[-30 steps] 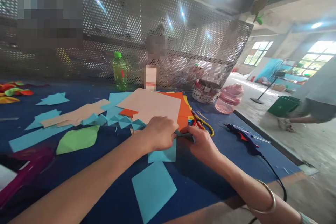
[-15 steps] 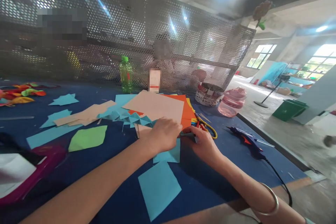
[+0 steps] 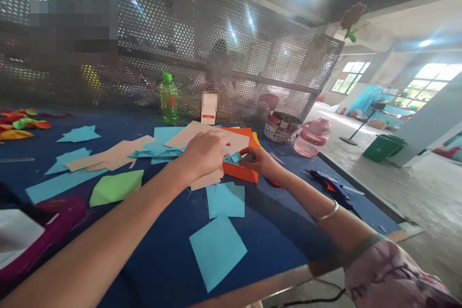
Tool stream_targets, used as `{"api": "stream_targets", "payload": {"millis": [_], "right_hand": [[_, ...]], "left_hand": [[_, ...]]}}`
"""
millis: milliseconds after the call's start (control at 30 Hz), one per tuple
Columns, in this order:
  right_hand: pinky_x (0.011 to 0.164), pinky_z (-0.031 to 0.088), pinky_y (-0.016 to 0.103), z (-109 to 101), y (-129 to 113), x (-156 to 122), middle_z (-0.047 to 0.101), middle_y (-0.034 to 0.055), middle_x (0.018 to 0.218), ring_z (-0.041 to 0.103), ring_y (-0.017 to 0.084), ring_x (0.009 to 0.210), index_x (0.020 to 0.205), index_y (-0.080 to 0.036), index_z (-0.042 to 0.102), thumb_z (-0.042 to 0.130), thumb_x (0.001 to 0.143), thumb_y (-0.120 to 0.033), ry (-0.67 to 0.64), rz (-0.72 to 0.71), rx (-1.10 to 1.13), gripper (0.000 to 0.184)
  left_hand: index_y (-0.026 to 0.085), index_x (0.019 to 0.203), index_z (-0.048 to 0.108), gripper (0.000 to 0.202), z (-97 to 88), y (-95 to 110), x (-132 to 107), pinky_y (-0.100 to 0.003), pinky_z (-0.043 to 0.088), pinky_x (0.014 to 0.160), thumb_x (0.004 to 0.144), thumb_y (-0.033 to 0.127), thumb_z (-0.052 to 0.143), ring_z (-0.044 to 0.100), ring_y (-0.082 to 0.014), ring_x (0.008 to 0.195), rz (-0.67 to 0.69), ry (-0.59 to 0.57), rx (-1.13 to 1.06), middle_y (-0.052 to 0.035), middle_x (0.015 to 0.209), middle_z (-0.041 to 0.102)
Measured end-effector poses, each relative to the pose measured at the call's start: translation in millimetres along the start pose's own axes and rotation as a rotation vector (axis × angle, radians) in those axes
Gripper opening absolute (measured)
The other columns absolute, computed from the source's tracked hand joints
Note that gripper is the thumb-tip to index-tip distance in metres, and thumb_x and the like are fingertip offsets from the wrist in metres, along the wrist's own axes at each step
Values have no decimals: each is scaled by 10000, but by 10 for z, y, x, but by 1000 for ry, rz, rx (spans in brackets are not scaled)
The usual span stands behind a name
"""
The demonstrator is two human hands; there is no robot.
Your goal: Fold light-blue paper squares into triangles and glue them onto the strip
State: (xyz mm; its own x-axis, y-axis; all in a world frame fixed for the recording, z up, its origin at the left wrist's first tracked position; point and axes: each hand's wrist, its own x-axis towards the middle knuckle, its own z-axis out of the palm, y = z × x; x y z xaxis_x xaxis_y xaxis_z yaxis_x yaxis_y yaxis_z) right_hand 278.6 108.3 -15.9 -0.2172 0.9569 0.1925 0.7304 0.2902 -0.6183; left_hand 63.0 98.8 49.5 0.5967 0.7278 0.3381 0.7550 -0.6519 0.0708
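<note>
My left hand (image 3: 204, 154) lies over a pale beige sheet (image 3: 231, 142), its palm above a strip of folded light-blue triangles (image 3: 155, 152). My right hand (image 3: 262, 162) pinches a small folded light-blue piece (image 3: 234, 157) above an orange sheet (image 3: 240, 173). The strip runs under my left palm, so its grip there is hidden. Loose light-blue squares (image 3: 217, 251) lie below my hands, beside a green leaf-shaped paper (image 3: 115, 187) and beige paper strips (image 3: 108, 160).
The blue-topped table (image 3: 151, 260) ends at a right edge above a concrete floor. A glue gun (image 3: 330, 187), red-handled scissors (image 3: 272, 183), a green bottle (image 3: 169, 99), a woven pot (image 3: 282, 127) and a pink container (image 3: 310, 138) stand nearby. A perforated metal screen (image 3: 252, 19) rises behind.
Both hands have moved up the table, away from me, and apart slightly. The folded strip now lies under my left hand, and the scissors are mostly hidden behind the orange sheet.
</note>
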Motion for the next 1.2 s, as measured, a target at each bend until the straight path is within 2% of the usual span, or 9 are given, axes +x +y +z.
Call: {"api": "stream_targets", "payload": {"millis": [133, 333, 467, 600, 700, 900, 1000, 1100, 1200], "right_hand": [[608, 482, 221, 84, 94, 210, 716, 1, 751, 630, 125, 641, 1033, -156, 674, 695, 759, -141, -28, 25, -27, 275], [899, 470, 379, 23, -59, 12, 643, 141, 1167, 605, 231, 1044, 1117, -155, 625, 639, 816, -128, 102, -17, -168, 302], [749, 457, 283, -28, -323, -339, 675, 46, 894, 629, 173, 834, 956, -183, 661, 624, 886, -207, -85, -119, -193, 82], [732, 431, 283, 0, -452, -565, 658, 60, 951, 611, 199, 856, 920, -177, 656, 825, 742, -319, -212, -154, -222, 284], [753, 421, 283, 23, -425, -598, 645, 72, 1015, 600, 207, 916, 988, -177, 638, 824, 753, -326, -242, -126, -231, 335], [599, 353, 238, 42, -371, -569, 661, 18, 818, 600, 169, 722, 1026, -179, 651, 804, 750, -356, -270, -55, -188, 362], [586, 348, 225, 38, -402, -581, 655, 5, 782, 598, 157, 699, 1010, -185, 661, 772, 757, -273, -258, -50, -166, 291], [565, 313, 219, 16, -435, -593, 615, -10, 705, 556, 133, 646, 840, -186, 656, 670, 813, -193, -230, -71, -155, 31], [565, 281, 225, -16, -447, -592, 594, -10, 678, 529, 127, 637, 746, -185, 624, 598, 858, -179, -181, -86, -150, 115]], "left_hand": [[181, 1001, 754, 250, -24, -64, -13, -379, 492, 894, 865, 176, 544, 672, -266, 1032, -40, -21, -2, -98, 1060, 765], [205, 816, 767, 216, 34, -49, -24, -331, 474, 718, 805, 158, 556, 687, -247, 846, -96, -100, 6, -81, 853, 773], [192, 742, 751, 171, -6, -8, -42, -319, 436, 633, 804, 263, 609, 678, -259, 774, -127, -167, 5, -97, 780, 757], [204, 755, 753, 201, -114, 16, -58, -297, 399, 602, 830, 305, 595, 670, -238, 747, -128, -211, -36, -79, 762, 759], [214, 823, 763, 227, -208, 4, -75, -294, 401, 620, 852, 258, 542, 667, -213, 724, -149, -208, -84, -62, 797, 770], [208, 877, 762, 257, -292, -82, -232, -298, 444, 716, 854, 256, 511, 685, -219, 822, -238, -167, -192, -54, 911, 786], [204, 874, 758, 283, -236, -146, -386, -291, 459, 700, 849, 255, 481, 691, -211, 786, -289, -168, -250, -52, 882, 789], [203, 834, 748, 262, -132, -214, -533, -275, 463, 642, 825, 246, 489, 695, -202, 711, -318, -200, -302, -43, 833, 791], [209, 781, 732, 232, -4, -244, -630, -269, 480, 653, 827, 265, 512, 704, -207, 743, -314, -208, -343, -39, 831, 793]]}}
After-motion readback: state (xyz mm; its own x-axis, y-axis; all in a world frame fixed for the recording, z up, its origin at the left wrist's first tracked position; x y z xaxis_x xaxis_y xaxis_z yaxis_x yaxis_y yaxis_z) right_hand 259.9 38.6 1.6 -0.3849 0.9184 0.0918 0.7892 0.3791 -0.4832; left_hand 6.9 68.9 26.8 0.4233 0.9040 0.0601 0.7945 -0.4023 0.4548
